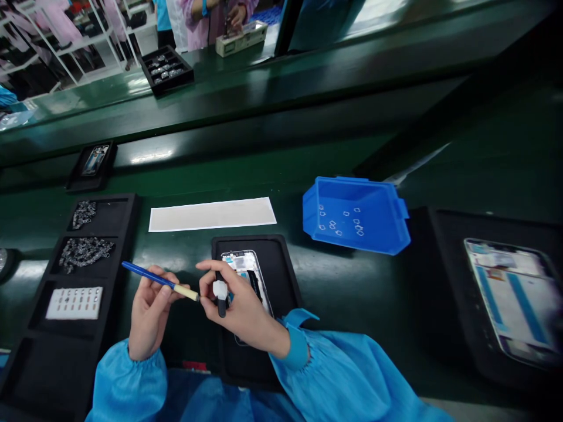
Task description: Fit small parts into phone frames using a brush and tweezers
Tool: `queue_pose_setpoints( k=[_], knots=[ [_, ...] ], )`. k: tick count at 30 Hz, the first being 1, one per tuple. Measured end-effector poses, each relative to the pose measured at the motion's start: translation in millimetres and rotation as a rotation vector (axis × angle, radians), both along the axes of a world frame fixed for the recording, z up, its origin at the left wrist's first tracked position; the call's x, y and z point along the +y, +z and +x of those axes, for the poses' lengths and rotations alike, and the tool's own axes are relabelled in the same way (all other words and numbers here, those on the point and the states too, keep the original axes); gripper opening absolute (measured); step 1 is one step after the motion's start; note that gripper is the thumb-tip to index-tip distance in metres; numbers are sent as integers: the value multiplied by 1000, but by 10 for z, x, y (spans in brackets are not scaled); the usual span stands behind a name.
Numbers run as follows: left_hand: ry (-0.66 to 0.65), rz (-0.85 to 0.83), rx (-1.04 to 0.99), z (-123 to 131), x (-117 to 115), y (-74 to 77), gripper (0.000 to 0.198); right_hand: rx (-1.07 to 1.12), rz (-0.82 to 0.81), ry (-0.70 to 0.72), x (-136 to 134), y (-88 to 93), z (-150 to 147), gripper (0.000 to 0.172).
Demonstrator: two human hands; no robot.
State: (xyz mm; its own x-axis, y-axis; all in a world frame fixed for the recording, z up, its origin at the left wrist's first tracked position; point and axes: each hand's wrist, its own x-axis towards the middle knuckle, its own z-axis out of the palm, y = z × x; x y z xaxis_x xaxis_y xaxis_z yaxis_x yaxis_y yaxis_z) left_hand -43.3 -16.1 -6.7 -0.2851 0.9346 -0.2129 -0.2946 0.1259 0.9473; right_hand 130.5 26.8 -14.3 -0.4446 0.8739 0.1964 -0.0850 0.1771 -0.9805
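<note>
My left hand (152,308) is closed on a pen-shaped tool (152,274) with a blue shaft and a cream end, tilted down to the right. Its cream tip meets the fingertips of my right hand (246,310); whether they pinch anything tiny there I cannot make out. A short black tool with a white wrapped middle (220,290) sits in the fingers of my right hand. Beneath that hand, partly hidden, an opened phone body (246,258) lies in a black tray (281,281).
A blue bin (365,237) with small clear frames stands back right. At left, a compartment tray (53,363) holds dark small parts (85,252) and a white parts card (74,303). Behind lies a pale strip (213,214). Another phone body (510,299) rests at right; a co-worker (215,23) is opposite.
</note>
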Motion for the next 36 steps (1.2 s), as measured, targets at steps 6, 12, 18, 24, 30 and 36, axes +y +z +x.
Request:
queue_pose_setpoints(
  k=[6,12,18,24,30,36],
  knots=[
    [80,57,75,58,-16,-9,32,-43,35,-90,-33,-26,-25,47],
    [148,123,116,92,-12,-25,32,-39,52,-123,-40,-7,-31,45],
    [174,98,71,91,2,-52,32,-36,59,-130,-86,-1,-33,45],
    [150,-4,-105,47,23,-101,32,-57,111,-301,51,98,283,40],
    [125,-69,-189,29,54,-101,33,-779,319,-972,639,218,1375,38],
    [91,1,132,160,167,-29,33,-1308,375,-918,801,128,1759,46]
  ],
)
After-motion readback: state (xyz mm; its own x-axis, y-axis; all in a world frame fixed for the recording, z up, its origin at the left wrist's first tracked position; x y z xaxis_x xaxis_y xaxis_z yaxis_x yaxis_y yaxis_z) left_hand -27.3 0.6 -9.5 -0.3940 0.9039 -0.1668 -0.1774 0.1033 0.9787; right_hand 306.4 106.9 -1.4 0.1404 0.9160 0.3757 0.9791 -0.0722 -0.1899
